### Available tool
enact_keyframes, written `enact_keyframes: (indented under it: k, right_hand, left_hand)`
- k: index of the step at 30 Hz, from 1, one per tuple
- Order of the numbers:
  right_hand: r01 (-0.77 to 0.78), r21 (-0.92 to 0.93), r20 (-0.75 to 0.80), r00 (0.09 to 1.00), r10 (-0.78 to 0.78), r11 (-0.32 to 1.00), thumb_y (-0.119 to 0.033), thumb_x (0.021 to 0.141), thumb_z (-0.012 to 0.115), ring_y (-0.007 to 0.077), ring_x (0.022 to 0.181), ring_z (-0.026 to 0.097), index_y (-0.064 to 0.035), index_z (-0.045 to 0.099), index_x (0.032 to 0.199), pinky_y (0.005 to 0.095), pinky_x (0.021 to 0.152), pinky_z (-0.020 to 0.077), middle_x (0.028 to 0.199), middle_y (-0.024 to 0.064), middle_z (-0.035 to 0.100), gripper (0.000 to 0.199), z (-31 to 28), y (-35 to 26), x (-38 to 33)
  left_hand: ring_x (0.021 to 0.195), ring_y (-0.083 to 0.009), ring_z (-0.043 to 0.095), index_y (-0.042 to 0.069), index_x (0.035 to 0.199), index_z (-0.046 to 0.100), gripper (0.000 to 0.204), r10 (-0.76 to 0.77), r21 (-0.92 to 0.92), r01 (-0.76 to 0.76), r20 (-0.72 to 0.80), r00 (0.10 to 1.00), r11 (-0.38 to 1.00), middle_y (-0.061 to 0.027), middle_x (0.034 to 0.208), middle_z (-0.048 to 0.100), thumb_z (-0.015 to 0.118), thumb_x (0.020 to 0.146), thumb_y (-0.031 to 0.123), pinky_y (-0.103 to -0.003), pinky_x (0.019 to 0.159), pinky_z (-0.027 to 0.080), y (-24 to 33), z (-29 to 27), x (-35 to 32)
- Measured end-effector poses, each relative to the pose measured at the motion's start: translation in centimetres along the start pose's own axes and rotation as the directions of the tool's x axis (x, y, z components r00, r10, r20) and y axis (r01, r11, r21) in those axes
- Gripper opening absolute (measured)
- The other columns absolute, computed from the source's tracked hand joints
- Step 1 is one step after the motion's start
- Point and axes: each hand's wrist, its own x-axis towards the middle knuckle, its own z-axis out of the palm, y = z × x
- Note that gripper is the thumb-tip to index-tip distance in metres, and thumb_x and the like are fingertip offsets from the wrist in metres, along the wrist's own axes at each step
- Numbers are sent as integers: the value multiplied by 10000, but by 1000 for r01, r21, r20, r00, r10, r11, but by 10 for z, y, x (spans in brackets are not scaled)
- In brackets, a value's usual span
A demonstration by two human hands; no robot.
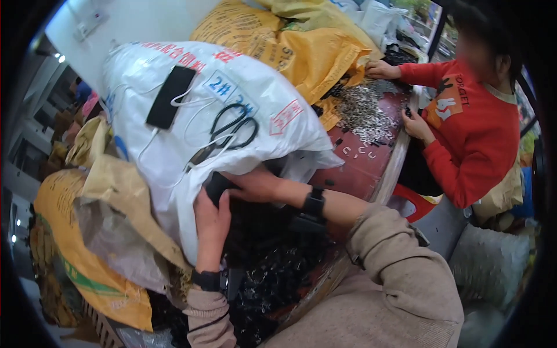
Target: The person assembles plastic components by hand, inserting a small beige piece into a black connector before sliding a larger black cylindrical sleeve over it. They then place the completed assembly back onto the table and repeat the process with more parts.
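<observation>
A big white woven sack (191, 133) leans across the work surface with its mouth toward me. At that mouth my left hand (212, 223) curls its fingers and thumb against dark matter by the sack's edge. Facing it from the right, my right hand (255, 184) is bent inward under the sack's rim, its fingertips hidden. Whatever either hand grips is too dark to make out. Below my wrists lies a heap of small shiny black pieces (272, 278). Black-handled scissors (235, 127) and a black phone (171, 97) with a white cable rest on the sack.
Across the reddish tabletop (354, 174), a person in red (473, 127) handles small parts beside a pile of silvery metal pieces (368, 110). Yellow sacks (313, 55) are stacked behind. An orange-yellow sack (87, 249) stands at left. A wooden edge (391, 159) borders the table.
</observation>
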Motion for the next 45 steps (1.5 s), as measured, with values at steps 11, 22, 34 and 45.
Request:
enact_keyframes:
  k: [11, 22, 34, 45]
  right_hand:
    - [-304, 362, 245, 943, 224, 881, -322, 829, 435, 283, 1104, 437, -54, 468, 1142, 393, 962, 298, 1174, 133, 486, 413, -25, 18, 44]
    - [-259, 74, 378, 901, 213, 963, -370, 813, 448, 255, 1127, 428, -84, 453, 1191, 360, 957, 313, 1233, 114, 449, 474, -25, 35, 54]
    - [-26, 93, 555, 831, -30, 995, -418, 763, 507, 245, 1079, 462, -96, 479, 1179, 336, 909, 359, 1199, 110, 470, 527, -16, 19, 35]
    - [-165, 127, 354, 929, 111, 978, -427, 690, 611, 328, 954, 513, -126, 513, 1106, 369, 820, 420, 1068, 178, 509, 522, -42, 31, -52]
  left_hand:
    - [1143, -329, 399, -8, 1225, 389, 613, -188, -32, 191, 68, 980, 981, -204, 1220, 440, 612, 749, 307, -351, 981, 284, -93, 33, -26]
    - [1130, -292, 418, 29, 1203, 438, 591, -7, -49, 14, 146, 989, 999, -129, 1230, 458, 618, 745, 357, -337, 967, 298, -183, 26, -124]
    - [1175, -290, 370, 27, 1210, 427, 756, -101, 58, 89, 241, 965, 994, -165, 1262, 413, 635, 665, 509, -339, 973, 291, -24, 6, -14]
    - [1110, -408, 377, 138, 1256, 403, 765, -90, 259, -19, 403, 911, 966, -154, 1338, 276, 638, 630, 511, -471, 903, 340, 37, 23, -54]
